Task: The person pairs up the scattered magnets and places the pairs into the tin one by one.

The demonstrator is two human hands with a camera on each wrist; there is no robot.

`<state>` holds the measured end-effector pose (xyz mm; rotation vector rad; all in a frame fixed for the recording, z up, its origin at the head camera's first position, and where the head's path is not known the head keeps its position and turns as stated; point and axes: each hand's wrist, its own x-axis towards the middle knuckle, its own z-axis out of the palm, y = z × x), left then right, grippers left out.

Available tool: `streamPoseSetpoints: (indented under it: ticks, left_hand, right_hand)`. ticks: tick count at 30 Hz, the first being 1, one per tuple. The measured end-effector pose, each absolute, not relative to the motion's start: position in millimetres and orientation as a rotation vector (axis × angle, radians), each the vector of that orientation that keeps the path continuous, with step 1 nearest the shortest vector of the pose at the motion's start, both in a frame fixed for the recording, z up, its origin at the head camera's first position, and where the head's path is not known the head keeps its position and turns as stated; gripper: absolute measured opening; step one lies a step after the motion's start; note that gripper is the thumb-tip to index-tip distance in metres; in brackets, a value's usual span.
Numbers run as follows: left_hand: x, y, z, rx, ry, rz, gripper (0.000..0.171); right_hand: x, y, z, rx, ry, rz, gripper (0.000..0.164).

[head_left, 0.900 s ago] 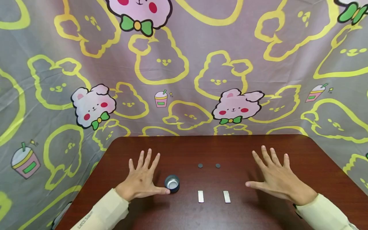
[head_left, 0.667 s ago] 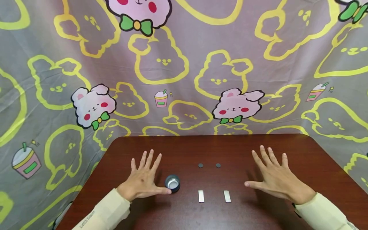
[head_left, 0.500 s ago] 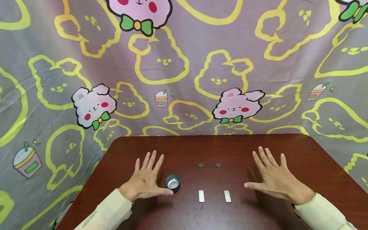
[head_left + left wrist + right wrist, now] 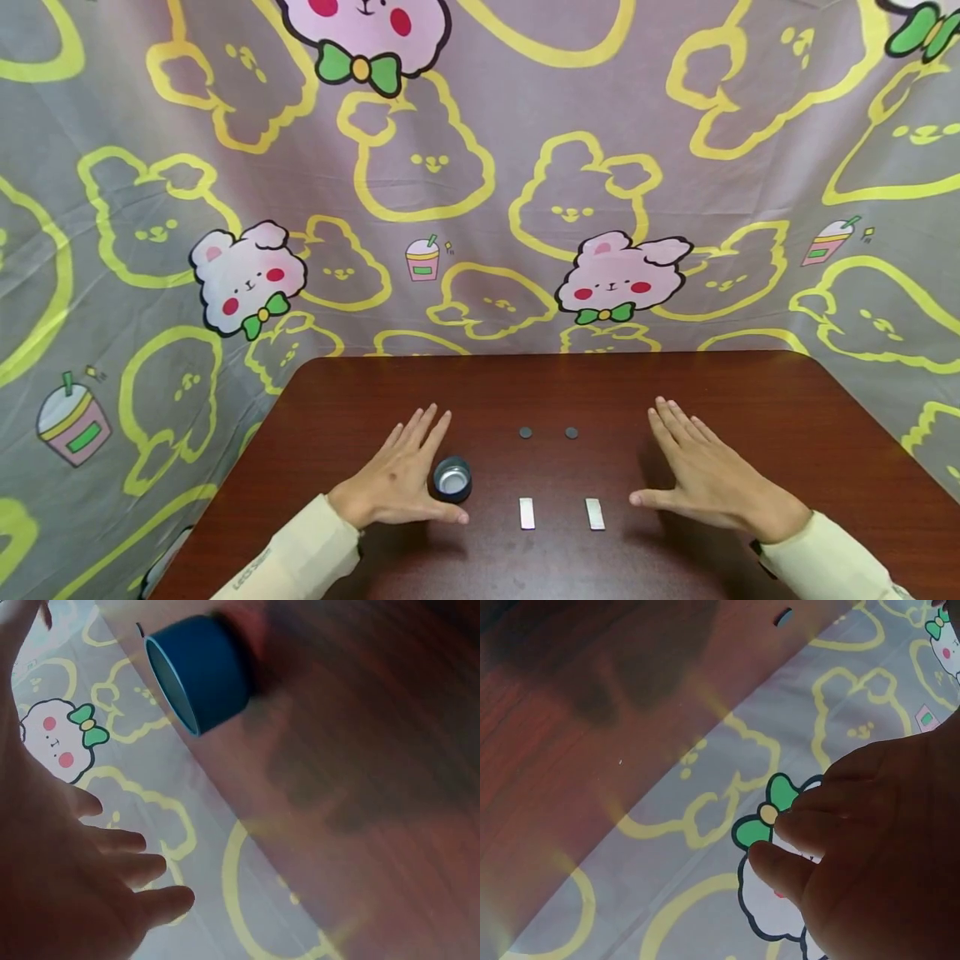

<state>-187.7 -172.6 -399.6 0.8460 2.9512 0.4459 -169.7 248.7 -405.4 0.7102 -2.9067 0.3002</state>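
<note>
My left hand [image 4: 397, 479] hovers over the table with fingers extended and thumb out, holding nothing. Just beside it, between thumb and index finger in the head view, stands a small dark blue round cup [image 4: 452, 480] with a silvery inside; the left wrist view shows its blue outer wall [image 4: 206, 671]. Over the right part of the table my right hand [image 4: 712, 479] is likewise extended and holds nothing. Nearest to its thumb lies a short whitish strip [image 4: 594, 514], with a second whitish strip [image 4: 527, 513] to the left of it.
Two small dark discs [image 4: 526, 433] [image 4: 572, 433] lie farther back on the reddish-brown table [image 4: 480, 387]. A patterned cloth [image 4: 480, 200] with yellow outlines and bunny faces hangs behind the table and along both sides.
Both hands have moved inward, and their spread fingers have drawn closer together. The left hand has shifted right, its thumb now passing in front of the cup. Cup, strips and discs stay put.
</note>
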Motion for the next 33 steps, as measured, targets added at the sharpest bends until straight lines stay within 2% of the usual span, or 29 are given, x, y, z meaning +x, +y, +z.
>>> streamPoseSetpoints:
  ticks: [15, 28, 33]
  left_hand:
    - [-192.6, -155.1, -407.8, 0.805, 2.818, 0.846, 0.126]
    - [-196.2, -140.1, -412.4, 0.878, 2.77, 1.137, 0.11]
    - [-194.5, -133.3, -415.5, 0.868, 2.687, 1.283, 0.102]
  right_hand:
    - [-168.6, 242.4, -409.0, 0.802, -2.893, 0.541, 0.102]
    - [-170.7, 234.6, -412.8, 0.893, -2.847, 0.788, 0.078]
    - [-171.6, 232.2, -412.7, 0.886, -2.876, 0.891, 0.074]
